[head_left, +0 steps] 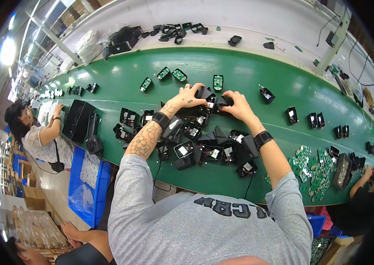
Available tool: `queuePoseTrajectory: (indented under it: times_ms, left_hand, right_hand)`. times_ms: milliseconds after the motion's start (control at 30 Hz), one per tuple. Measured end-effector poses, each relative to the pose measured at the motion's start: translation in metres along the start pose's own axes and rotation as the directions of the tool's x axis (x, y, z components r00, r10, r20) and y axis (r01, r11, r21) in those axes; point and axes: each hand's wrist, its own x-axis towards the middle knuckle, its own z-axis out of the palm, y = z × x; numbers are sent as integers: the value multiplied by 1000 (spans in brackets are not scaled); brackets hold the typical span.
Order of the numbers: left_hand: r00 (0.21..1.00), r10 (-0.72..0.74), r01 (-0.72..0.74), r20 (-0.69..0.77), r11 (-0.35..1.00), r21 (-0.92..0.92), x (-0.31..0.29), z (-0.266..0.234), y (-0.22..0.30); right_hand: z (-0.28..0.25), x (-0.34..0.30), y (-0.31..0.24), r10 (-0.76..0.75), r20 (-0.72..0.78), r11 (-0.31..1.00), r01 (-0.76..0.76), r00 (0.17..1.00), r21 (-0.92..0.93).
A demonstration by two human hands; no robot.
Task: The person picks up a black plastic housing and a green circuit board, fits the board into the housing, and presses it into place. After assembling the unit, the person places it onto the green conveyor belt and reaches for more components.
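Both my hands reach to the far side of a heap of black plastic housings [213, 152], several with wires and small parts showing inside. My left hand [187, 98] has its thumb and fingers around a black housing [204, 93]. Close by on the right, my right hand [240, 107] grips another black plastic piece [226, 101], partly covered by its fingers. Between the hands sits an open housing [210, 105] with pale parts inside. Just beyond them lies a housing fitted with a green circuit board [218, 82].
Three more board-fitted housings lie at the far left, one being this housing [146, 84]. Loose green circuit boards [317, 172] are piled at right. A black bin [79, 120] stands left, near a co-worker [41, 132]. A blue crate [89, 185] is below the bench edge.
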Motion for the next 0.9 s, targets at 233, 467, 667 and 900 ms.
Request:
queuePoseTrajectory:
  times_ms: [233, 467, 667, 900]
  left_hand:
    - [952, 213, -233, 219, 970, 71, -11, 5, 43]
    - [912, 309, -350, 269, 930, 116, -51, 11, 79]
    - [926, 357, -370, 120, 922, 114, -71, 14, 87]
    - [925, 376, -380, 60, 921, 84, -65, 20, 71]
  right_hand:
    - [-20, -40, 26, -25, -48, 957, 38, 999, 289]
    - [-51, -90, 18, -93, 33, 964, 81, 995, 252]
    - [-68, -123, 6, -18, 66, 953, -3, 998, 304]
    - [-63, -142, 6, 76, -3, 959, -73, 997, 273]
